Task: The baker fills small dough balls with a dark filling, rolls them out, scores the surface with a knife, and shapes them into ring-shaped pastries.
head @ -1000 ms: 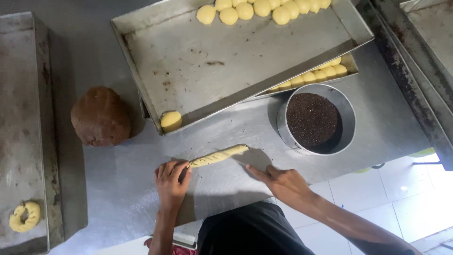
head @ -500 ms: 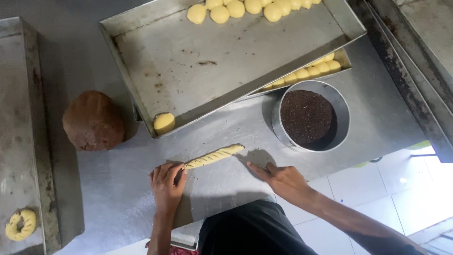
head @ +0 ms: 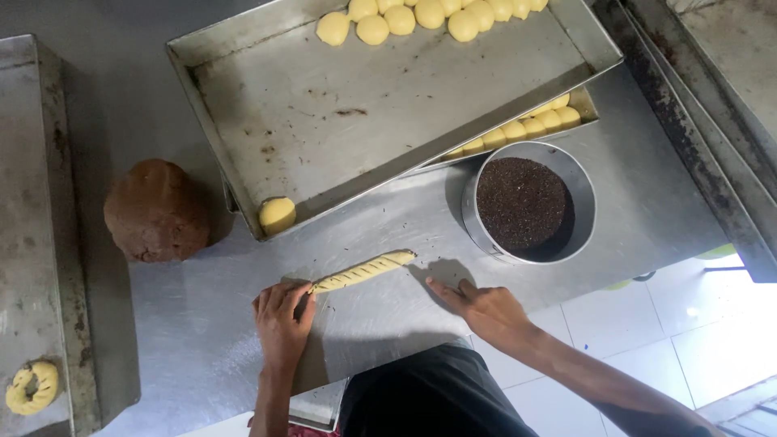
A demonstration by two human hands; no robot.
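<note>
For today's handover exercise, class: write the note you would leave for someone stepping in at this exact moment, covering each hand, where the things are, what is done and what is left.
Left hand: flat on the left end of the dough rope, on the steel table.
Right hand: empty, fingers on the table just off the rope's right end.
Done: rope twisted with dark streaks; one dough ring sits in the left tray.
Left: dough balls in the top tray unrolled; the bowl of dark sprinkles and brown dough lump stand by.
</note>
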